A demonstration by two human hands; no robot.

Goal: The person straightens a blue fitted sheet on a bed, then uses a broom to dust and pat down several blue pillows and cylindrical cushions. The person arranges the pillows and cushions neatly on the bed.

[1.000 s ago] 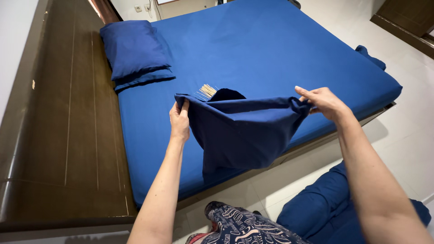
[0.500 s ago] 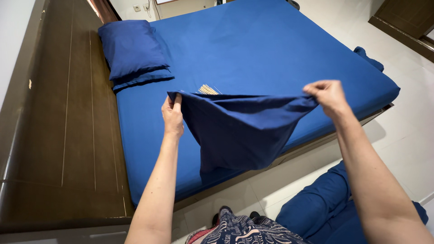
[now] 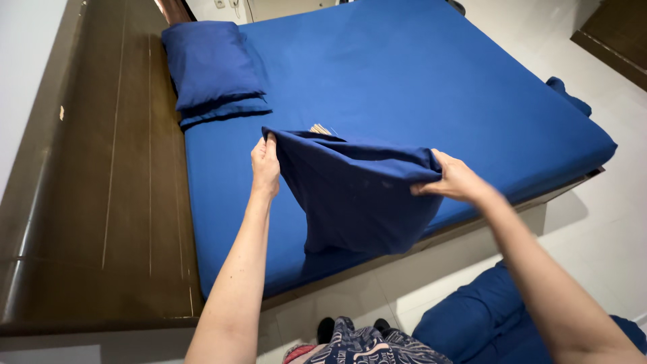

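Head view: my left hand [image 3: 265, 164] and right hand [image 3: 453, 180] each grip a top corner of the dark blue pillowcase [image 3: 360, 195], hanging above the bed [image 3: 418, 81].

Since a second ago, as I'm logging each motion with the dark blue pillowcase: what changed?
The right hand came inward and lower, so the dark blue pillowcase went from stretched wide to slack and bunched. The left hand kept its grip on the other corner, barely shifting. The pillows, the blue sheet and the straw bundle stayed put.
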